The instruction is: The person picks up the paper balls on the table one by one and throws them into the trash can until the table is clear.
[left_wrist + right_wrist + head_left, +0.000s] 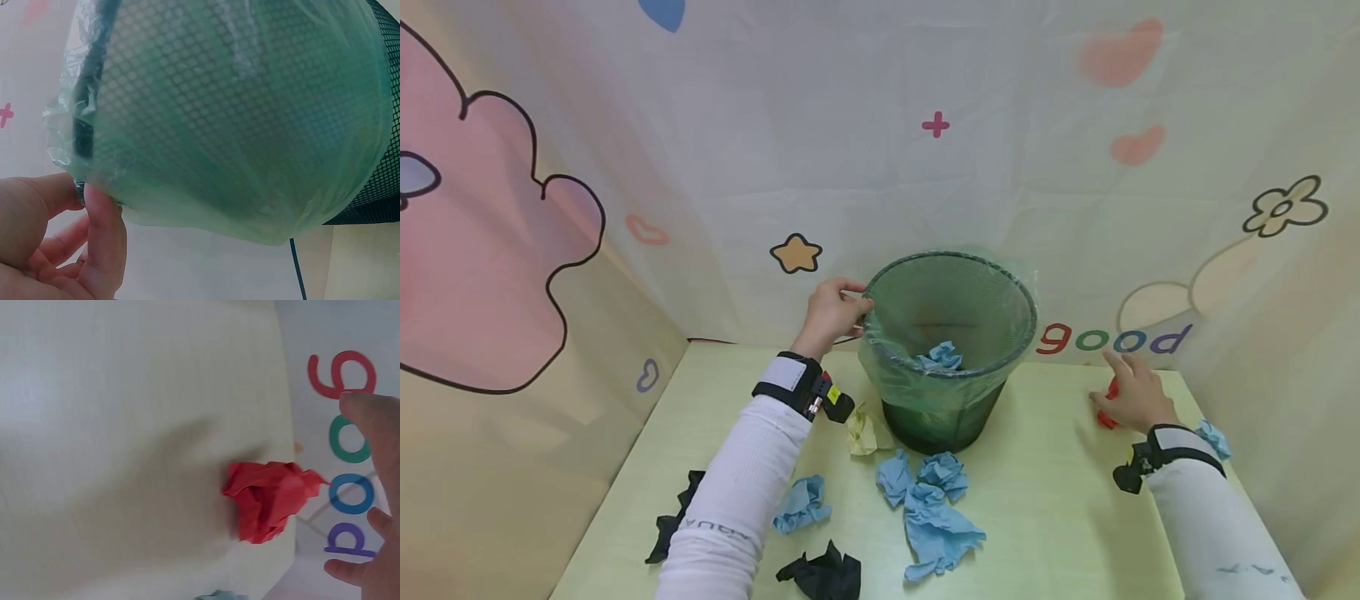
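Observation:
A dark mesh wastebasket [951, 421] lined with a thin green plastic bag [244, 125] stands at the back of the table. My left hand [835, 315] pinches its rim and the bag's edge on the left side, thumb and fingers on either side of the rim. Inside the basket lies crumpled blue paper [942, 357]. On the right, my right hand [1135, 396] hovers over a crumpled red paper ball [269, 499]. Its fingers are spread, and the right wrist view shows them apart from the paper.
Crumpled blue papers [938, 525] lie in front of the basket, with yellow paper [861, 433] at its left foot. Black paper pieces [823, 575] lie near the front and left. Another blue paper [1213, 437] sits beyond my right wrist. A printed curtain [850, 125] hangs behind the table.

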Available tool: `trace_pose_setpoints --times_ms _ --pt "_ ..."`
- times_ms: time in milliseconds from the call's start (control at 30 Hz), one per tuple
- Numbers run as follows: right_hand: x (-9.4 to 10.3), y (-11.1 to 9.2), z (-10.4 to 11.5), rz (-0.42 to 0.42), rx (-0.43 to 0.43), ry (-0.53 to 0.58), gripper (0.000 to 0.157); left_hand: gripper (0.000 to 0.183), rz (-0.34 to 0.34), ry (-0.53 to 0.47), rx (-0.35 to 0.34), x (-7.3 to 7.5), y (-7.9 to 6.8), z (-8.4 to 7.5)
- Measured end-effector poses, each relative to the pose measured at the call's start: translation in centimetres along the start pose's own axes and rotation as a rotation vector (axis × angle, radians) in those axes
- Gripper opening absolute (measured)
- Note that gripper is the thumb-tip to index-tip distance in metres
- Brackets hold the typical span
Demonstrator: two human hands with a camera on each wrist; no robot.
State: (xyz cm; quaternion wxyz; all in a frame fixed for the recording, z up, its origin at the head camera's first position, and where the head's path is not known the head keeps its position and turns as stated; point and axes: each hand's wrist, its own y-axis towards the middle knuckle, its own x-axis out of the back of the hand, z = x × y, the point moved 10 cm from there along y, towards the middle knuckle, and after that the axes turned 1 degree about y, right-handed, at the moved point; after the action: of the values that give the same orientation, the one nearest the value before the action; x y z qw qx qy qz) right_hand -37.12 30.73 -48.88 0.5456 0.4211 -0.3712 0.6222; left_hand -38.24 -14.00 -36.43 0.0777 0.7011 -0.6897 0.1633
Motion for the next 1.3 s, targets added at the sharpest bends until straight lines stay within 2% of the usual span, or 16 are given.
trace_pose_setpoints --times_ms 300,567,800,967,1300 --pt "-2.0 -1.8 -2.4 0.024 -0.071 0.007 0.081 0.032 -0.008 0.015 -0.004 0.2 -0.2 0.0" --pt "-3.5 -2.3 -4.0 0.022 -0.100 0.022 0.083 0.033 -0.009 0.014 -0.010 0.2 -0.2 0.0" --pt "-4.4 -2.2 -4.2 0.056 -0.126 0.015 0.088 0.033 -0.006 0.004 0.005 0.3 -0.3 0.1" --pt "-5.0 -2.2 -3.7 0.087 -0.109 0.019 0.092 0.033 -0.007 -0.003 -0.002 0.3 -0.4 0.1" --pt "-6.9 -2.6 -4.0 0.136 -0.132 -0.002 0.090 0.034 0.002 -0.004 -0.002 0.2 -0.3 0.1"
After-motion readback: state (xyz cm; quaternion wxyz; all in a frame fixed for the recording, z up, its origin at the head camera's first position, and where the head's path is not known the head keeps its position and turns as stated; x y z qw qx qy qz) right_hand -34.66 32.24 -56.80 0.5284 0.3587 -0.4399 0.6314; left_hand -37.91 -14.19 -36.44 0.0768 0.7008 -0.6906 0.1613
